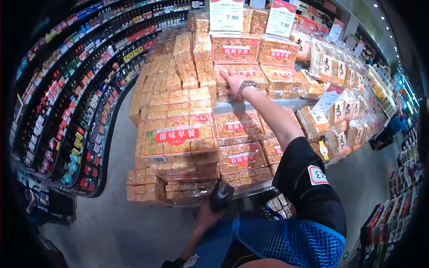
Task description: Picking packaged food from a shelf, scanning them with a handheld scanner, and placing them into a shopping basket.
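Right hand [233, 81]: fingers spread, apparently bracing against red-labelled pack [255, 74]. Left hand [209, 217]: near black object [221, 196]; grip cannot be told.

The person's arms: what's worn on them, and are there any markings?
The right arm has a black short sleeve with a white, red-edged patch, and a dark watch at the wrist. The left forearm is bare and blurred.

A shop — price cards [226, 17] stand above stacked food packs [179, 138]. Long shelves [103, 163] of goods curve at left.
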`<action>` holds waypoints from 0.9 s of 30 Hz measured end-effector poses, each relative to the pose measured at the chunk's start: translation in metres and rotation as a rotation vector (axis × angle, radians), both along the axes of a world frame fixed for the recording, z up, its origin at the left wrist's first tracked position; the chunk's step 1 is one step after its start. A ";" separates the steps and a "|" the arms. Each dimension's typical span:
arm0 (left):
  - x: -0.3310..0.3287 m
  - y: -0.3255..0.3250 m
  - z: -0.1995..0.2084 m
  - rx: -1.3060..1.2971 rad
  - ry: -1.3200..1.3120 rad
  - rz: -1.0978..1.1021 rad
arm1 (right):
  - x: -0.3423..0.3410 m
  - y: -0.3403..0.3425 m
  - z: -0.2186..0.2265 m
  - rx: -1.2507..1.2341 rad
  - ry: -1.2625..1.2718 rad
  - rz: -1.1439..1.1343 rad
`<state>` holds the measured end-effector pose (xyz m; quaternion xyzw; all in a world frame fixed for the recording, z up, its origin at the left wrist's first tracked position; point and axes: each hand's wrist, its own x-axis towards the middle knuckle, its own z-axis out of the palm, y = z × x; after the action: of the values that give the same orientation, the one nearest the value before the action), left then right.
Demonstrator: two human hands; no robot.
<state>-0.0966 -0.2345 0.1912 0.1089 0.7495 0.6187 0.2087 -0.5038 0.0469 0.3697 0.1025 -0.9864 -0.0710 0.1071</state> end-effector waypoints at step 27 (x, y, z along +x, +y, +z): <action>-0.008 0.184 0.068 -0.076 -0.099 -0.476 | 0.597 0.229 -0.181 -2.587 1.249 -0.469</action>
<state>-0.1048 -0.0501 0.2595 0.2441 0.7144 0.5278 0.3890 0.0932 0.2756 0.1892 -0.2709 -0.1471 0.8018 0.5120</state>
